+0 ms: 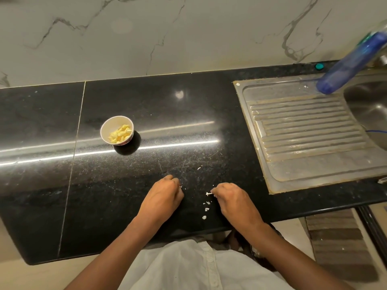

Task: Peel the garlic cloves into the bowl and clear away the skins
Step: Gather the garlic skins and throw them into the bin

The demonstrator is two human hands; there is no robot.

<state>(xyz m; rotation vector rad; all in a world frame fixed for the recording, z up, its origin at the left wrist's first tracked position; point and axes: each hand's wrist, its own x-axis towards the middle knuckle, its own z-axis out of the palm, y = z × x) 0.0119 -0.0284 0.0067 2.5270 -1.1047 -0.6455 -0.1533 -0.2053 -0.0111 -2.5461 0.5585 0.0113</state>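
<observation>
A small white bowl [116, 130] with several peeled yellow garlic cloves [120, 134] stands on the black counter [188, 132], left of centre. Near the front edge my left hand [162, 196] rests with fingers curled; a tiny white fleck shows at its fingertips, and what it holds is hidden. My right hand [232, 197] pinches a small white scrap of garlic skin [208, 193] at its fingertips. A few loose skin bits [206, 209] lie between the hands, and one more skin bit [199, 168] lies farther back.
A steel sink drainboard [303, 130] fills the counter's right side, with the basin [370, 114] beyond it. A blue bottle [351, 63] leans over the sink's back corner. A marble wall [167, 34] backs the counter.
</observation>
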